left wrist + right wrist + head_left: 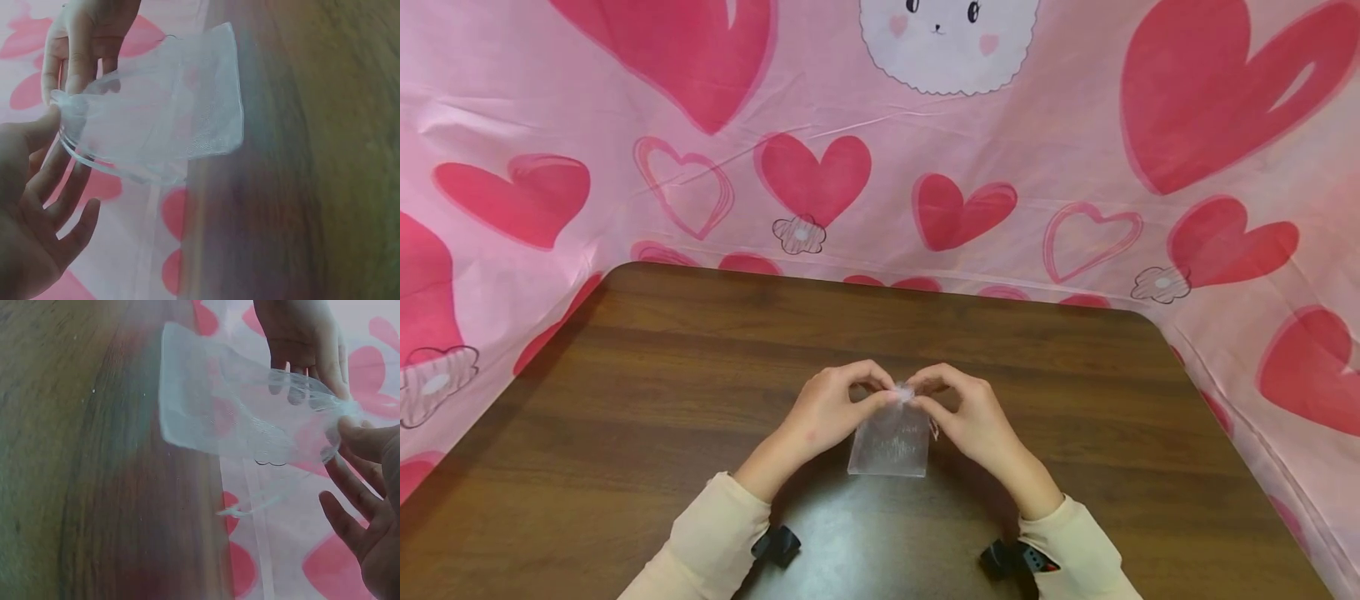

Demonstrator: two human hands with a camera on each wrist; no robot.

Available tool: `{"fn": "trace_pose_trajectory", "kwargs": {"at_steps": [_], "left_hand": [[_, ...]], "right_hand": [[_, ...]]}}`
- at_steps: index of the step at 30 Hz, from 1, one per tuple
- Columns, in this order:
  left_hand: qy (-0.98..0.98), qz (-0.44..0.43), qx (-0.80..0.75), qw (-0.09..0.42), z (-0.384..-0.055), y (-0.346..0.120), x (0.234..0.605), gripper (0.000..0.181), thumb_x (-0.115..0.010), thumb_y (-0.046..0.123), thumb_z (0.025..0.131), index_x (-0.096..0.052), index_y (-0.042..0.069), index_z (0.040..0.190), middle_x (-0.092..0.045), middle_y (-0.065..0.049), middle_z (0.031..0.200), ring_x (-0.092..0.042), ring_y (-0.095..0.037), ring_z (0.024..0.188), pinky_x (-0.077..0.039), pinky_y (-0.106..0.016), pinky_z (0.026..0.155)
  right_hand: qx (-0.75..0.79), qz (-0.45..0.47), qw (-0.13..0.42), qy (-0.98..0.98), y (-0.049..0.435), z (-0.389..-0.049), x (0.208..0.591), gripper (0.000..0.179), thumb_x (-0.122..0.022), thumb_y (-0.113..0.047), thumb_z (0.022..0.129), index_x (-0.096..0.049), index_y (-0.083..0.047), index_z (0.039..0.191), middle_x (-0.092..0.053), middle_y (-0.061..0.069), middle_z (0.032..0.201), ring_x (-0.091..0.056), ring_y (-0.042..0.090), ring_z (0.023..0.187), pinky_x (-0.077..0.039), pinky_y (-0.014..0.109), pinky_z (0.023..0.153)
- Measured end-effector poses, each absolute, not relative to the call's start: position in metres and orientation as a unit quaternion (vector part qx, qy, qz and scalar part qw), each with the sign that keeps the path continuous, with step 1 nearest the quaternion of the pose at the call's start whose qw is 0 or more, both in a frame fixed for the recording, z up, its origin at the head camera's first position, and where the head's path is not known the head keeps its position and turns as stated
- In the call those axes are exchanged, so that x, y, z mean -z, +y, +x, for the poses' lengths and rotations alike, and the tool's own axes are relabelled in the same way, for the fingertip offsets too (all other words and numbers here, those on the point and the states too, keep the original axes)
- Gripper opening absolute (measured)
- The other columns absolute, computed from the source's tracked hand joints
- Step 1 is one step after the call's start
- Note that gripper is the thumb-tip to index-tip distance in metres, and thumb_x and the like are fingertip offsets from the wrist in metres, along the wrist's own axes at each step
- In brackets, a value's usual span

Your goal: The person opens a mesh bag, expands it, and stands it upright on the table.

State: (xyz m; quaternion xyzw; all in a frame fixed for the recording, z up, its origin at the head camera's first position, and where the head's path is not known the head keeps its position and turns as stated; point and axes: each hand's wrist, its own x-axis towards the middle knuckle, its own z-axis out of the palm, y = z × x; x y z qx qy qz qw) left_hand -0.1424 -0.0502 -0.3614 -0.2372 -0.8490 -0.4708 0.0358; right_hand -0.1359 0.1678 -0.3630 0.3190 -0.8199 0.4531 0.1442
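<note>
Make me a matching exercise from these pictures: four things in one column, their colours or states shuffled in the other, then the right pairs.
1. Sheer pouch
2. Table
3. Backdrop cloth
4. Sleeves

A. Pink with red hearts
B. Cream
C. Pinched at its gathered end by the left hand and right hand
D. Brown, wood-grained

Pairs: 1-C, 2-D, 3-A, 4-B

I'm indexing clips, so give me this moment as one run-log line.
left hand: pinches bag at top; right hand: pinches bag at top; bag: sheer, top bunched; string: dangles beside bag
</note>
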Motion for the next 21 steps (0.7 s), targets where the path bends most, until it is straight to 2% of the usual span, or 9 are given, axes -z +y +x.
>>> {"fn": "trace_pose_trajectory", "kwargs": {"at_steps": [5,9,16,21], "left_hand": [[-0.841,-0.238,0.481,0.068,-0.1431,-0.0505,0.3596,0.008,-0.077,0.024,0.087,-0.072,0.023,0.093,-0.070,0.014,0.087,-0.065,-0.005,0.084,-0.052,-0.043,0.086],[-0.838,-0.241,0.481,0.086,-0.1425,-0.0504,0.3579,0.008,-0.078,0.022,0.086,-0.072,0.022,0.092,-0.071,0.014,0.088,-0.065,-0.004,0.085,-0.052,-0.038,0.085],[-0.833,-0.230,0.496,0.085,-0.1403,-0.0503,0.3577,0.014,-0.079,0.020,0.085,-0.067,0.020,0.093,-0.070,0.012,0.086,-0.065,-0.005,0.083,-0.051,-0.045,0.085],[-0.833,-0.231,0.496,0.083,-0.1389,-0.0491,0.3582,0.013,-0.079,0.020,0.085,-0.068,0.020,0.091,-0.069,0.013,0.083,-0.064,-0.004,0.081,-0.052,-0.044,0.084]], "right_hand": [[-0.470,0.282,0.137,-0.825,0.1681,-0.1346,0.3624,0.022,-0.072,0.001,0.087,-0.069,-0.007,0.108,-0.072,0.000,0.098,-0.066,0.014,0.089,-0.054,0.036,0.075],[-0.476,0.255,0.121,-0.833,0.1679,-0.1327,0.3619,0.017,-0.070,-0.005,0.091,-0.070,-0.009,0.108,-0.072,-0.002,0.098,-0.065,0.013,0.089,-0.053,0.036,0.077],[-0.490,0.236,0.103,-0.833,0.1657,-0.1291,0.3595,0.011,-0.073,-0.009,0.089,-0.073,-0.010,0.100,-0.072,-0.003,0.096,-0.065,0.013,0.089,-0.053,0.038,0.076],[-0.494,0.239,0.114,-0.828,0.1647,-0.1285,0.3604,0.009,-0.075,-0.009,0.088,-0.072,-0.011,0.096,-0.072,-0.004,0.092,-0.065,0.012,0.084,-0.052,0.035,0.073]]}}
